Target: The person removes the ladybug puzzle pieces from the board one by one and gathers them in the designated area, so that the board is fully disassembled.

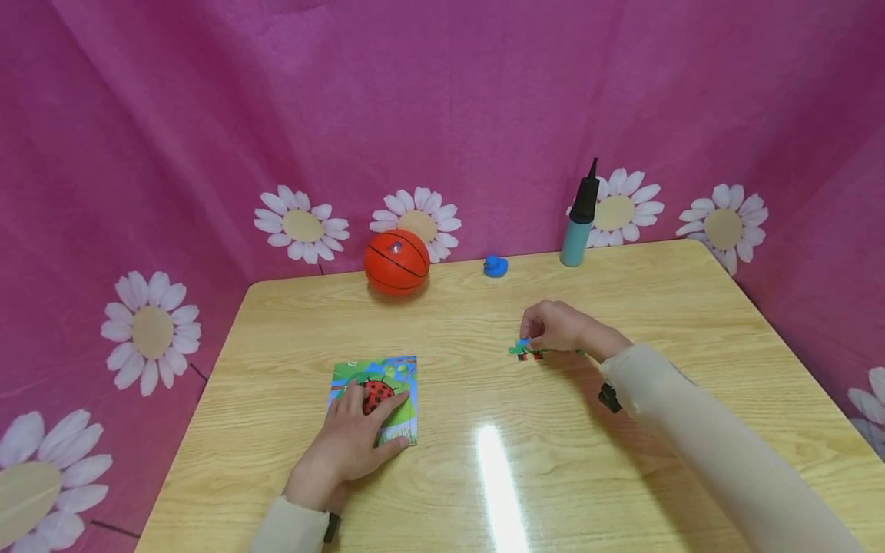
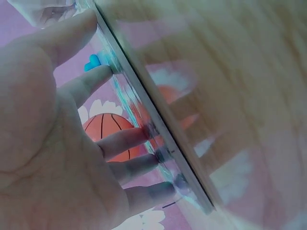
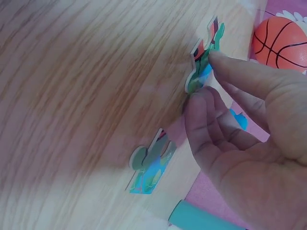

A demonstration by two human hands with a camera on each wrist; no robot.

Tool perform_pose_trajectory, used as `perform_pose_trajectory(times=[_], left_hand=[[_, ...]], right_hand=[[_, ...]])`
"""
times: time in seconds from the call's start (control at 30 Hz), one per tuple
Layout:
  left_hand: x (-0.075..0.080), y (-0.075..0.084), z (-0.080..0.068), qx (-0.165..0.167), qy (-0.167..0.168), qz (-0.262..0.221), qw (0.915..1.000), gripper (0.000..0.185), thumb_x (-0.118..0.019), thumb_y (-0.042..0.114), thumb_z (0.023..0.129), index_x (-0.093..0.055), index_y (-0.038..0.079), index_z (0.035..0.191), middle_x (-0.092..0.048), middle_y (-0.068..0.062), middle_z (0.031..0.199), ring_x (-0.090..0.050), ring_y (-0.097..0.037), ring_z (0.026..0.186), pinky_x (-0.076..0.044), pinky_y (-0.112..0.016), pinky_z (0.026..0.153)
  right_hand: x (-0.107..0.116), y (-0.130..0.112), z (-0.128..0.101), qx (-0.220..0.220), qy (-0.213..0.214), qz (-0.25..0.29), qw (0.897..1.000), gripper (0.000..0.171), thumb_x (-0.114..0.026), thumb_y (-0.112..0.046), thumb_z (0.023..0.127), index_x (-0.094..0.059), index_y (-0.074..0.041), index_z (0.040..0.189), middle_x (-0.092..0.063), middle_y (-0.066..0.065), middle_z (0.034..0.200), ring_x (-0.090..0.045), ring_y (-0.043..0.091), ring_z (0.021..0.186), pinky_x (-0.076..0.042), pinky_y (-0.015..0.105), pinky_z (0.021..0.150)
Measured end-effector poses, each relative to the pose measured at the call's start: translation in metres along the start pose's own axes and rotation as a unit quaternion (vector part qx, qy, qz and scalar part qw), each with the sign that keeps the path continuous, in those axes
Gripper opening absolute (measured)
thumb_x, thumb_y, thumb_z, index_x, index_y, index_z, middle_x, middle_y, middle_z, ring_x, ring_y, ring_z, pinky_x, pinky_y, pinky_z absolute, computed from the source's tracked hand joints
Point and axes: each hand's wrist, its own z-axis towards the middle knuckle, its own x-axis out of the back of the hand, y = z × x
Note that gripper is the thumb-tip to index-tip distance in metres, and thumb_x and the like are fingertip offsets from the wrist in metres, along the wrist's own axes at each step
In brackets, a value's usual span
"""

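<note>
My left hand rests, fingers spread, on a square ladybug picture at the table's left. The left wrist view shows its fingertips on the picture's surface, seen nearly edge-on. Part of the ladybug is hidden under the fingers. Right of centre, my right hand pinches a small jigsaw piece between thumb and fingers. That piece is green, blue and red with a curved notch, and it is low at the tabletop. A second jigsaw piece, with a rounded knob, lies close by, mostly hidden behind the right hand in the head view.
An orange toy basketball sits at the back of the wood-look table. Right of it are a blue rubber duck and an upright teal hand pump with a black nozzle. A pink flowered curtain hangs behind.
</note>
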Motion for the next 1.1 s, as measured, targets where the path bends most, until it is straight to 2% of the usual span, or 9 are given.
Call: perform_pose_trajectory(times=[0.1, 0.23, 0.37, 0.6, 0.73, 0.9, 1.0, 1.1], left_hand=[[-0.001, 0.001, -0.001, -0.006, 0.013, 0.01, 0.9998, 0.069, -0.066, 0.057, 0.099, -0.044, 0.035, 0.16, -0.039, -0.021, 0.137, -0.037, -0.039, 0.133, -0.028, -0.067, 0.121], [-0.003, 0.0, -0.006, -0.018, 0.045, 0.009, 0.9988, 0.072, -0.07, 0.053, 0.098, -0.045, 0.026, 0.16, -0.041, -0.025, 0.139, -0.04, -0.041, 0.132, -0.032, -0.065, 0.119], [-0.004, 0.001, -0.008, -0.022, 0.062, 0.002, 0.9978, 0.07, -0.072, 0.049, 0.097, -0.049, 0.02, 0.156, -0.041, -0.028, 0.145, -0.042, -0.043, 0.135, -0.039, -0.061, 0.116], [-0.003, 0.001, -0.012, -0.013, 0.056, -0.004, 0.9984, 0.069, -0.072, 0.05, 0.097, -0.051, 0.02, 0.156, -0.039, -0.029, 0.152, -0.042, -0.044, 0.141, -0.042, -0.061, 0.117], [-0.003, -0.003, -0.015, -0.017, 0.063, -0.006, 0.9978, 0.067, -0.074, 0.046, 0.097, -0.052, 0.018, 0.154, -0.039, -0.029, 0.154, -0.039, -0.046, 0.145, -0.039, -0.063, 0.118], [-0.003, -0.006, -0.017, -0.044, 0.087, 0.0, 0.9953, 0.062, -0.075, 0.039, 0.097, -0.055, 0.015, 0.151, -0.041, -0.031, 0.155, -0.038, -0.051, 0.147, -0.039, -0.067, 0.117], [-0.003, -0.007, -0.018, -0.066, 0.096, 0.008, 0.9932, 0.059, -0.075, 0.036, 0.098, -0.057, 0.011, 0.149, -0.042, -0.03, 0.152, -0.039, -0.051, 0.146, -0.041, -0.067, 0.116], [-0.003, -0.007, -0.02, -0.075, 0.095, 0.005, 0.9926, 0.059, -0.075, 0.034, 0.098, -0.058, 0.008, 0.148, -0.042, -0.028, 0.151, -0.039, -0.05, 0.145, -0.04, -0.064, 0.118]], right_hand=[[-0.003, -0.001, 0.001, 0.032, 0.038, -0.027, 0.998, 0.007, -0.08, -0.009, 0.091, -0.075, -0.008, 0.096, -0.073, 0.004, 0.09, -0.062, 0.017, 0.085, -0.056, 0.037, 0.081], [-0.01, -0.011, 0.01, 0.095, 0.107, -0.052, 0.988, 0.005, -0.076, -0.011, 0.092, -0.076, -0.007, 0.094, -0.071, 0.004, 0.085, -0.059, 0.016, 0.081, -0.055, 0.038, 0.078], [-0.017, -0.03, 0.019, 0.126, 0.127, -0.046, 0.983, 0.006, -0.072, -0.009, 0.092, -0.076, -0.005, 0.094, -0.072, 0.005, 0.087, -0.059, 0.018, 0.082, -0.055, 0.041, 0.079], [-0.041, -0.08, 0.038, 0.152, 0.108, -0.023, 0.982, 0.008, -0.072, -0.008, 0.093, -0.078, -0.005, 0.097, -0.074, 0.009, 0.095, -0.064, 0.025, 0.095, -0.053, 0.045, 0.093], [-0.061, -0.118, 0.052, 0.175, 0.073, -0.003, 0.982, 0.016, -0.069, -0.009, 0.097, -0.078, -0.003, 0.108, -0.074, 0.011, 0.109, -0.067, 0.028, 0.109, -0.054, 0.045, 0.102], [-0.087, -0.164, 0.065, 0.2, 0.013, 0.022, 0.979, 0.032, -0.067, -0.014, 0.101, -0.071, 0.002, 0.128, -0.069, 0.016, 0.128, -0.064, 0.03, 0.122, -0.052, 0.045, 0.112], [-0.102, -0.182, 0.07, 0.199, -0.015, 0.021, 0.98, 0.035, -0.066, -0.017, 0.102, -0.069, 0.001, 0.131, -0.066, 0.016, 0.133, -0.062, 0.028, 0.125, -0.05, 0.043, 0.115], [-0.115, -0.194, 0.075, 0.199, -0.027, 0.015, 0.979, 0.031, -0.062, -0.016, 0.105, -0.071, -0.001, 0.13, -0.065, 0.014, 0.134, -0.059, 0.027, 0.127, -0.046, 0.042, 0.117]])
